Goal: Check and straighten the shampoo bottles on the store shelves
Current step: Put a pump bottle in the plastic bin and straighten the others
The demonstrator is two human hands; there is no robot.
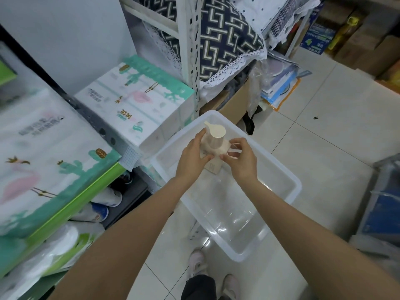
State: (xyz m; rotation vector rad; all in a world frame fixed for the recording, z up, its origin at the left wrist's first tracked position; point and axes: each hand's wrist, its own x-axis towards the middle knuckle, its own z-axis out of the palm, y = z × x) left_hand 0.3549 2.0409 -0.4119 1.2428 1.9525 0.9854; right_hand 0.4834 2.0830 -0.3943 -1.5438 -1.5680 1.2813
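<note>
A pale pink shampoo bottle (213, 142) with a cream pump head is held upright over a clear plastic bin (279, 174). My left hand (192, 156) grips its left side, thumb across the front. My right hand (241, 158) pinches at the bottle's right shoulder, where a thin clear film or tag shows between the fingers. The lower part of the bottle is hidden behind my hands.
Boxed tissue packs (138, 98) and wrapped packs (43, 161) fill the shelves at left. A white metal shelf post (191, 50) with patterned bedding stands behind the bin. Cardboard boxes (368, 46) sit at the far right. White tiled floor (324, 137) lies to the right.
</note>
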